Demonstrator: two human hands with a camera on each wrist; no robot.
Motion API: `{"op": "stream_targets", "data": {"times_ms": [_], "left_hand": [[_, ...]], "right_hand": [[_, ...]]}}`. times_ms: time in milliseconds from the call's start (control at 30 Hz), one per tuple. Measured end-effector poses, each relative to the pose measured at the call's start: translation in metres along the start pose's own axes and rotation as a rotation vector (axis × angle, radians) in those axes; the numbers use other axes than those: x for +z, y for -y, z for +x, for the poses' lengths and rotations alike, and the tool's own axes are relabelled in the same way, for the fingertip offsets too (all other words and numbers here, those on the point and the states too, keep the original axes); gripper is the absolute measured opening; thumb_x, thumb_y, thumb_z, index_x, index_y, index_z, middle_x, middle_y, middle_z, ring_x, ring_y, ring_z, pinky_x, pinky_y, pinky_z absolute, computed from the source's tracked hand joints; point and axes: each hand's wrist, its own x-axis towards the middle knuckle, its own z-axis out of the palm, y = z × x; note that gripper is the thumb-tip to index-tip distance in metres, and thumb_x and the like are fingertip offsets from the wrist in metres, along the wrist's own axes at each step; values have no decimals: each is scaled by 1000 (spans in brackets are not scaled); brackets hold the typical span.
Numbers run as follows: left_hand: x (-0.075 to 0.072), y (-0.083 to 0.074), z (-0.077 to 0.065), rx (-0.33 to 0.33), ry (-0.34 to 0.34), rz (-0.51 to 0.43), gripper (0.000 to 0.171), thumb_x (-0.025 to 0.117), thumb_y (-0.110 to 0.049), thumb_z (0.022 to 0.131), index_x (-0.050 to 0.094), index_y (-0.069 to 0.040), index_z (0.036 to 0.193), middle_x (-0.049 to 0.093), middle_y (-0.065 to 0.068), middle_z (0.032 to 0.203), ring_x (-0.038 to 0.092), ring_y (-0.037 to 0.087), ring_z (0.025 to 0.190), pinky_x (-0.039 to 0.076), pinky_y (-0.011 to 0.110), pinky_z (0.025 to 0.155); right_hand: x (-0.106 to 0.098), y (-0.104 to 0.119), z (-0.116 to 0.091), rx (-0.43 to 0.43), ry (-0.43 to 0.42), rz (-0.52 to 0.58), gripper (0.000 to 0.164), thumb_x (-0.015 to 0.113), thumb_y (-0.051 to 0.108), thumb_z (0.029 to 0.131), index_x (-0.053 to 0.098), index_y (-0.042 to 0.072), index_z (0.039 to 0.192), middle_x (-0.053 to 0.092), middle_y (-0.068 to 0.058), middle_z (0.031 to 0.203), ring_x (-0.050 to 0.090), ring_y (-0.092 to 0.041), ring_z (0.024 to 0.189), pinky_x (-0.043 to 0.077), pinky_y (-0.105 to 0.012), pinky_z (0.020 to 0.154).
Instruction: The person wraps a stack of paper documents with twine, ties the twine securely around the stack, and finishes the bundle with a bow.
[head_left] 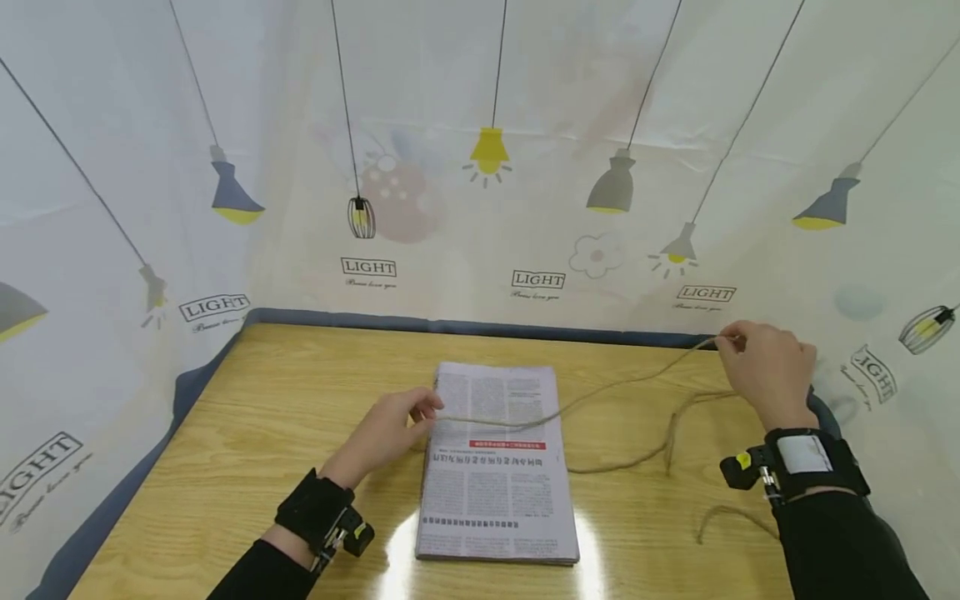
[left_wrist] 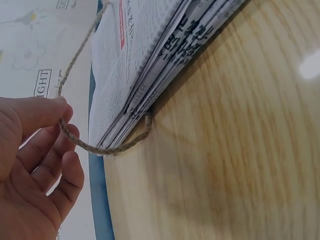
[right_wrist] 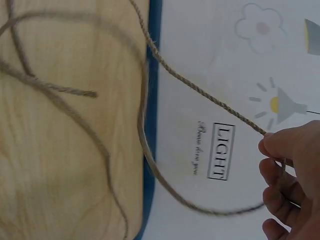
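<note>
A stack of folded newspapers (head_left: pixel 495 500) lies on the wooden table in front of me. Brown twine (head_left: pixel 615 384) crosses over its upper half. At the stack's left edge my left hand (head_left: pixel 390 429) pinches the twine between thumb and forefinger. In the left wrist view, the twine (left_wrist: pixel 117 149) bends down from those fingers and disappears at the bottom of the stack. My right hand (head_left: pixel 768 371) pinches another stretch of twine near the table's back right. More twine (right_wrist: pixel 172 192) loops below that hand in the right wrist view.
Loose twine (head_left: pixel 622 464) emerges from the stack's right side onto the table (head_left: pixel 300 500), and a cut end (right_wrist: pixel 87 93) lies there. A white cloth (head_left: pixel 465 283) printed with lamps stands around the table's back and sides, with a dark blue strip along its edge.
</note>
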Motion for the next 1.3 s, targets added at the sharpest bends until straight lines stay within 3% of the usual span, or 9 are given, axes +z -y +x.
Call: {"op": "stream_targets", "data": {"times_ms": [200, 300, 433, 567, 767, 867, 933, 1200, 1300], "left_hand": [[5, -2, 0, -3, -8, -14, 17, 65, -8, 91, 66, -11, 108, 64, -4, 89, 56, 9, 81, 45, 24, 70], [6, -2, 1, -5, -19, -12, 16, 65, -8, 91, 67, -12, 107, 64, -6, 88, 56, 9, 81, 45, 23, 69], [8, -3, 2, -4, -25, -5, 17, 65, -9, 91, 67, -12, 107, 64, -7, 88, 56, 8, 81, 45, 24, 70], [12, -5, 3, -18, -8, -18, 17, 66, -10, 91, 67, -13, 107, 63, -8, 88, 56, 7, 81, 46, 24, 71], [19, -11, 6, -43, 18, -43, 16, 66, -12, 92, 68, -14, 108, 62, -9, 89, 56, 8, 80, 47, 24, 69], [25, -13, 8, -40, 25, -36, 16, 65, -13, 92, 68, -14, 108, 62, -9, 88, 55, 8, 79, 47, 24, 69], [29, -15, 10, -39, 30, -30, 16, 65, -13, 93, 67, -14, 108, 62, -8, 88, 55, 8, 78, 47, 24, 69], [43, -22, 14, -21, 37, -19, 18, 65, -10, 92, 67, -11, 109, 64, -4, 88, 54, 9, 75, 45, 24, 67], [46, -22, 16, -19, 36, -13, 18, 65, -10, 91, 67, -12, 109, 63, -5, 87, 54, 9, 74, 45, 24, 67]], "right_hand": [[36, -13, -14, 14, 135, -25, 22, 54, 20, 98, 68, 4, 102, 65, -14, 73, 55, -35, 65, 32, -70, 82], [47, -15, -19, -9, 194, 22, 23, 53, 18, 99, 66, 0, 106, 65, -14, 74, 54, -26, 60, 43, -58, 72], [51, -21, -22, 26, 272, 259, 32, 45, 20, 104, 60, -3, 119, 65, -25, 97, 63, -25, 66, 47, -34, 56], [39, -27, -18, 79, 185, 286, 36, 40, 22, 106, 59, -4, 121, 64, -28, 99, 58, -24, 61, 41, -29, 51], [2, -37, -3, 89, -38, 30, 29, 46, 18, 103, 64, -3, 111, 61, -29, 90, 52, -32, 57, 35, -38, 41], [-7, -41, 2, 63, -108, -41, 24, 49, 15, 101, 65, -2, 108, 56, -30, 93, 53, -43, 73, 41, -54, 58], [-4, -44, 2, 41, -111, -63, 22, 51, 14, 100, 65, -1, 108, 55, -31, 97, 51, -48, 83, 37, -63, 73], [45, -34, -19, 72, 149, -119, 28, 53, 14, 97, 62, 3, 120, 53, -34, 121, 46, -55, 105, 30, -69, 91], [64, -11, -29, -20, 153, -133, 34, 59, 10, 92, 59, 3, 125, 53, -32, 126, 46, -53, 114, 30, -67, 97]]}}
